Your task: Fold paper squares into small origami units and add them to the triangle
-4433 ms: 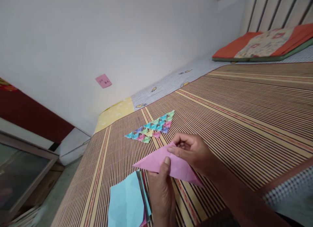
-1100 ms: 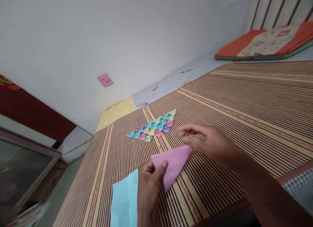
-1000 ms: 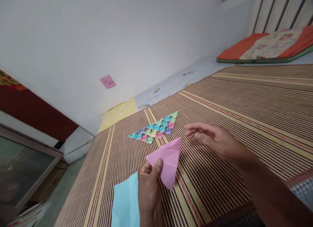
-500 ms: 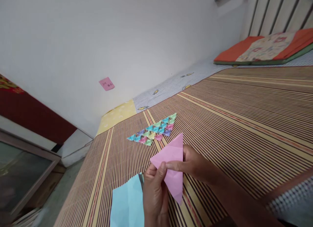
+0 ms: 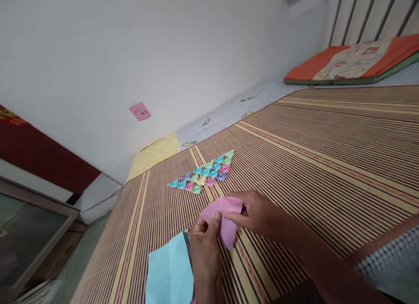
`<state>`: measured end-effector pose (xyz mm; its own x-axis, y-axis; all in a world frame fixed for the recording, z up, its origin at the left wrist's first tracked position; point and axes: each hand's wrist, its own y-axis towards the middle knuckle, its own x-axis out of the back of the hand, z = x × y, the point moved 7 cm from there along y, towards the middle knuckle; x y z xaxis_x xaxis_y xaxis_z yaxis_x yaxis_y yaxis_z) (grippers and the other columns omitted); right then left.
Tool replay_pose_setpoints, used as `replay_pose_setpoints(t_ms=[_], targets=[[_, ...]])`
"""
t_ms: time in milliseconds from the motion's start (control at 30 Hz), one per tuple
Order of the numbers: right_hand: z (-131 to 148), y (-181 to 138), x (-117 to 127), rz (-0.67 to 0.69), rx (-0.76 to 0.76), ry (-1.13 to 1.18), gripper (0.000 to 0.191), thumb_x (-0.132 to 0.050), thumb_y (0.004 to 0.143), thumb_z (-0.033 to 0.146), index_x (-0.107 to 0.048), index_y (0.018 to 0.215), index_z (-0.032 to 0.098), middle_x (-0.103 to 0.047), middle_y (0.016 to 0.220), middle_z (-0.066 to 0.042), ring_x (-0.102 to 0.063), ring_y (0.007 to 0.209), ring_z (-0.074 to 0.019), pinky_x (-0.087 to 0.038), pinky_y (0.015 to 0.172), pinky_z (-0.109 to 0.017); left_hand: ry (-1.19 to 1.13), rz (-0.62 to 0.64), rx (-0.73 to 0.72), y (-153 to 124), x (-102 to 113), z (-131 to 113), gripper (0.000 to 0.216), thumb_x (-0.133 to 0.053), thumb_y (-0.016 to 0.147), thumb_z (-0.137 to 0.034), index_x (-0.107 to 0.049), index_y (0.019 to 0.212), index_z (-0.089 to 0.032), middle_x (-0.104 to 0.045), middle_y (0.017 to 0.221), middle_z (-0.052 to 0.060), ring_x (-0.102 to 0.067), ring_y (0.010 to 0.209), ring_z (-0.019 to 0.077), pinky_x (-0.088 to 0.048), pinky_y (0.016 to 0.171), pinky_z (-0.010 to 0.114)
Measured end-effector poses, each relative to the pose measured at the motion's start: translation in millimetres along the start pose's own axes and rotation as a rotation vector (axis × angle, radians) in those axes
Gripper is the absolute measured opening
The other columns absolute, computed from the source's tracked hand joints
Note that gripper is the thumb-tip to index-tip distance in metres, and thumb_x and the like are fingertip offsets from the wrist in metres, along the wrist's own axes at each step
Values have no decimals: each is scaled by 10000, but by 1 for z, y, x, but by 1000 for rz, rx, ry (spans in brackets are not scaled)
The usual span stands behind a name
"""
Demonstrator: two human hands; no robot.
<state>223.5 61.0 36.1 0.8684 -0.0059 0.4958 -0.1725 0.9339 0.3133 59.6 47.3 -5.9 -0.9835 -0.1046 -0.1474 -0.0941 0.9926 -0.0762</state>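
Observation:
A sheet of pink paper (image 5: 225,227) is held up between my two hands over the striped mat, its upper right corner bent over. My left hand (image 5: 207,245) pinches its left part, thumb on top. With thumb and fingers, my right hand (image 5: 253,212) grips the right corner; some fingertips are hidden behind the paper. Just left of my left wrist lies light blue paper (image 5: 170,269), with a dark strip along its right edge. Beyond the hands, several small folded paper pieces (image 5: 206,173) in many colours lie together in a triangle.
The striped mat (image 5: 294,164) covers the bed. An orange folded quilt (image 5: 353,61) lies at the far right near the white wall (image 5: 163,42). A pink note (image 5: 140,111) is stuck on that wall. The bed's left side drops to the floor (image 5: 88,247).
The pink paper was a flat, wide triangle; now its right side is bent over. My right hand has shifted its grip up to the upper right corner. The view has turned slightly.

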Motion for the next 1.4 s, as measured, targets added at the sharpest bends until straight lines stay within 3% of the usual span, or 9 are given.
replay_pose_setpoints(t_ms=[200,433,567,733,800,900,1000,1133,1400], targets=[[-6,0,-29,265,-35,292,52,-684,759,180,-636,764,161,-627,695,23,-553,620,-127,-364,540,-215,-316,-143,11,5,5,-1,285,-905,627,-306,-759,828,-167,-756,753,15,-683,684,156,-514,622,231],[-1,3,-27,159,22,34,140,-593,783,90,-526,698,179,-500,630,50,-443,570,-107,-253,537,-228,-479,-148,85,2,2,-2,337,-926,540,-127,-768,836,-161,-749,769,4,-653,642,101,-474,538,160],[-4,3,-34,168,50,-8,90,-584,782,79,-590,775,168,-592,706,10,-488,627,-128,-276,582,-238,-479,-156,162,0,3,0,419,-919,547,-92,-765,929,-170,-775,853,28,-693,679,124,-516,531,166],[-4,1,-39,185,87,-2,59,-604,807,125,-642,837,159,-646,761,-23,-547,680,-151,-318,604,-241,-483,-188,156,0,5,-1,349,-899,589,-71,-754,898,-147,-774,838,34,-699,648,112,-554,548,156],[-4,0,-36,241,52,85,11,-648,789,161,-640,796,157,-615,694,5,-525,613,-132,-319,556,-227,-468,-192,126,0,5,-3,333,-907,584,-85,-754,874,-145,-773,829,30,-701,650,116,-569,562,167],[-9,-2,-26,325,-82,357,135,-718,736,196,-657,847,147,-591,679,33,-506,585,-113,-353,530,-208,-445,-167,101,1,4,-6,329,-925,553,-103,-759,836,-138,-769,799,26,-702,665,119,-571,569,163],[-13,1,-13,279,-133,579,232,-746,750,282,-665,914,139,-599,699,30,-516,612,-109,-388,570,-213,-440,-110,118,1,-2,-6,333,-926,543,-94,-767,833,-131,-774,810,39,-708,689,122,-577,590,159],[-16,2,-12,259,-117,789,263,-750,774,378,-611,770,155,-576,637,36,-511,553,-94,-380,530,-210,-446,-58,183,-3,-10,-4,332,-934,554,-117,-768,842,-125,-780,841,58,-709,681,128,-596,593,178],[-13,0,-15,283,-104,833,323,-799,752,409,-595,764,159,-592,618,39,-516,517,-77,-379,485,-184,-465,-36,195,-4,-12,-1,321,-916,593,-114,-765,876,-128,-775,843,53,-710,666,130,-606,584,186]])
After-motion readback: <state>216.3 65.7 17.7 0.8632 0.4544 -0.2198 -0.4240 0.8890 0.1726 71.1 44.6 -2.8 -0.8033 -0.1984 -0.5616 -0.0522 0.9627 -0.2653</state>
